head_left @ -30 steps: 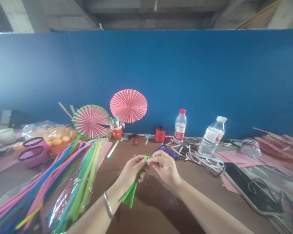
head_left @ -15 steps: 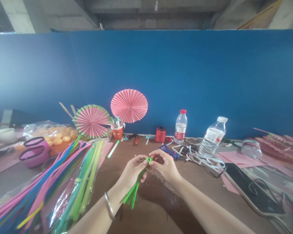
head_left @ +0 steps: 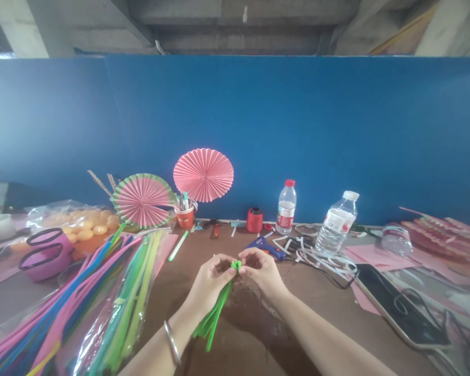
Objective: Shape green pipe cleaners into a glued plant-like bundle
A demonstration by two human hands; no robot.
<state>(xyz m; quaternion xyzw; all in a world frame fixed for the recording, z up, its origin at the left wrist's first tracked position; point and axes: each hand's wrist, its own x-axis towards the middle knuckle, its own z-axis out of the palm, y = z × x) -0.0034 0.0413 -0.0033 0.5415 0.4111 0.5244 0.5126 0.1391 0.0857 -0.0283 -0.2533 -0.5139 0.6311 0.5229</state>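
Observation:
Green pipe cleaners [head_left: 218, 316] hang in a bundle over the brown table, their loose ends spread downward. At the top they bend into a small knot or loop. My left hand [head_left: 212, 282], with a silver bangle on its wrist, grips the bundle just below that loop. From the other side, the thumb and forefinger of my right hand [head_left: 263, 272] pinch the looped top. The fingertips of both hands nearly meet there and partly hide it.
Bagged coloured pipe cleaners [head_left: 129, 297] lie at left, near purple rings [head_left: 49, 258]. Pleated paper fans [head_left: 203, 175] stand behind a pen cup [head_left: 185, 216]. A blue glue gun [head_left: 266, 246], water bottles [head_left: 285, 208] and a phone [head_left: 399, 303] are at right.
Both hands and the green bundle sit slightly lower in view, with more of its stems showing below my left hand. The whole view has shifted a little.

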